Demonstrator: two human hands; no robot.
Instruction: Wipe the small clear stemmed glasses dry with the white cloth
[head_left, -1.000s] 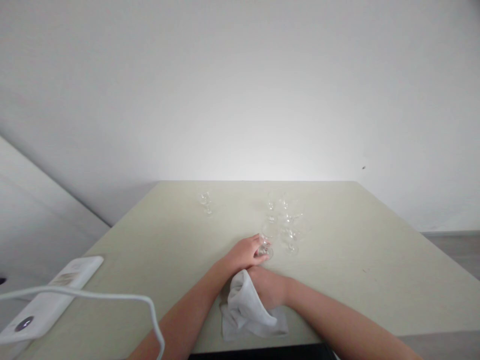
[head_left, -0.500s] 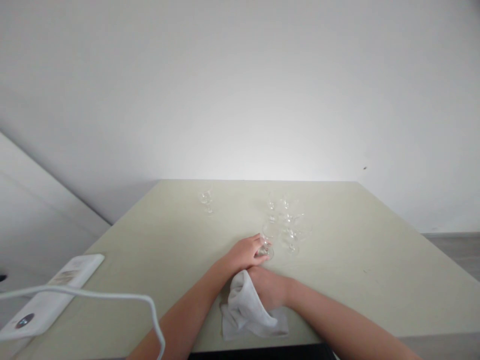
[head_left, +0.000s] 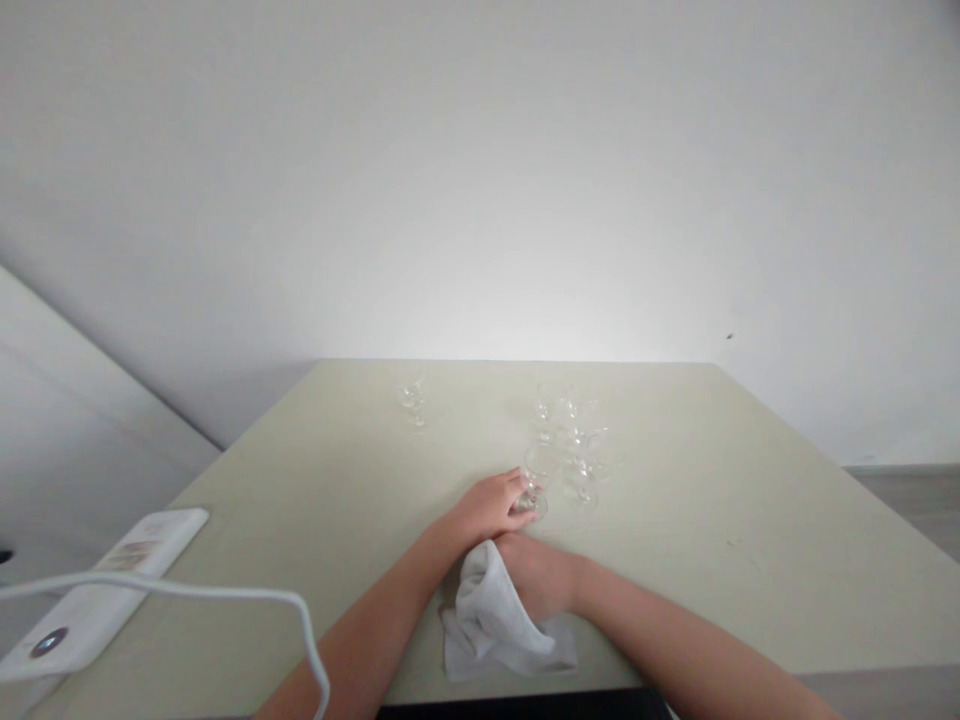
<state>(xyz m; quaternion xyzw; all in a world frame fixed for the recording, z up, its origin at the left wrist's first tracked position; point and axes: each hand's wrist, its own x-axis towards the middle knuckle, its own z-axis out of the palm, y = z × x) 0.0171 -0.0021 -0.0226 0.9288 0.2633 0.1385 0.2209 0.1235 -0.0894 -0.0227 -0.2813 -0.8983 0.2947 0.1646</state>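
Note:
My left hand [head_left: 491, 505] reaches across the pale table [head_left: 712, 500] and pinches the stem of a small clear stemmed glass [head_left: 535, 478] that stands upright. My right hand [head_left: 536, 575] rests on the table just behind it, closed on a white cloth [head_left: 491, 620] that drapes over its fingers and onto the table near the front edge. Several more clear stemmed glasses [head_left: 581, 450] stand in a cluster just right of and beyond the held glass.
One clear glass [head_left: 412, 398] stands alone at the far left of the table. A white flat device [head_left: 97, 590] lies off the table's left side, and a white cable [head_left: 225, 595] arcs across the lower left. A plain white wall rises behind.

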